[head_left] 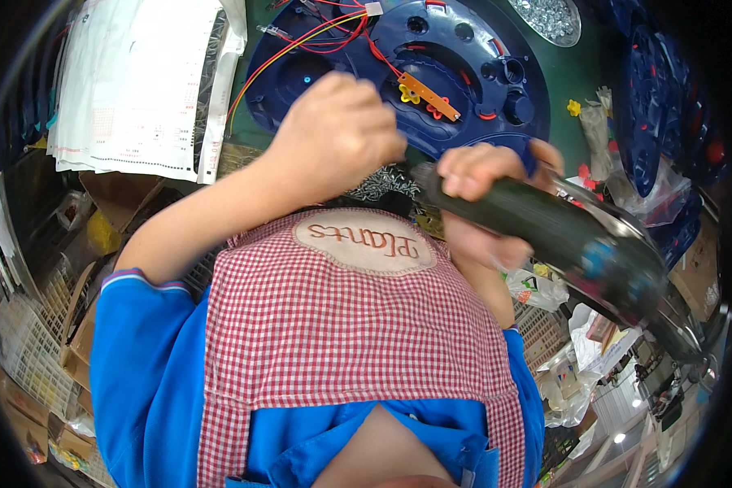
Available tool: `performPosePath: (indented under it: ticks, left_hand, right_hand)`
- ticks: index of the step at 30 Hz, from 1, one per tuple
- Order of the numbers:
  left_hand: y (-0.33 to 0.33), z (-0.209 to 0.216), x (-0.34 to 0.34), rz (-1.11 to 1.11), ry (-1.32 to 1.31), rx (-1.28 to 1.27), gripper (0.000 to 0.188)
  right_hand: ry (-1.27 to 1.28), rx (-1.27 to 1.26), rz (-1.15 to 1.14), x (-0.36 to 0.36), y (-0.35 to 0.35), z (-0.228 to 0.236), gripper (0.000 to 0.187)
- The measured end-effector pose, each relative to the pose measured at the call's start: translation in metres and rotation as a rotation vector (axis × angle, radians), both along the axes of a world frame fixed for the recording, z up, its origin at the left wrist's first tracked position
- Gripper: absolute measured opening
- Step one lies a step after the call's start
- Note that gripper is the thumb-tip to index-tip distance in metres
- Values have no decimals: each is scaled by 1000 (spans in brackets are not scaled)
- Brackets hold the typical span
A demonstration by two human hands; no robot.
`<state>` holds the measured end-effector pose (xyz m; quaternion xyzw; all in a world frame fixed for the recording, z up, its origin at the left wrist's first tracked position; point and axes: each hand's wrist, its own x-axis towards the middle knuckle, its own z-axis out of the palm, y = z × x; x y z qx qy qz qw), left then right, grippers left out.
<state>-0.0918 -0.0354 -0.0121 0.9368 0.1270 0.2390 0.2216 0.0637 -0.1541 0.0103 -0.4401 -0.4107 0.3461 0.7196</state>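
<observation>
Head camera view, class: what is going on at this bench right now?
A person in a blue shirt and red checked apron works over a round blue plastic housing with red and yellow wires running across it. The right hand grips a dark powered screwdriver, its tip end pointing towards the housing. The left hand is closed just above the housing's near edge; whatever it pinches is hidden. A dish of small screws sits beyond, and papers lie to the left.
</observation>
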Motion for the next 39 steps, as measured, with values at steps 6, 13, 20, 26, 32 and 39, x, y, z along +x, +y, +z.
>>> performPosePath:
  ticks: [6, 13, 20, 26, 32, 39]
  left_hand:
    - [-23, -8, 0, 2, -85, -77, 14]
    - [-15, 2, -3, 21, -116, -219, 19]
    - [-10, 6, 5, -38, -144, -199, 18]
    - [-2, 6, 13, -71, -144, -152, 19]
    - [3, 10, 18, -30, -73, -146, 26]
    - [39, -6, 34, 150, 97, 213, 17]
  right_hand:
    - [184, 164, 210, 16, -2, 31, 99]
    - [170, 183, 144, 15, 2, 38, 99]
    - [157, 211, 150, 17, 4, 39, 99]
    - [78, 229, 165, 25, 10, 43, 91]
    - [46, 220, 112, 24, 19, 42, 91]
    - [-179, 249, 22, 43, 41, 20, 89]
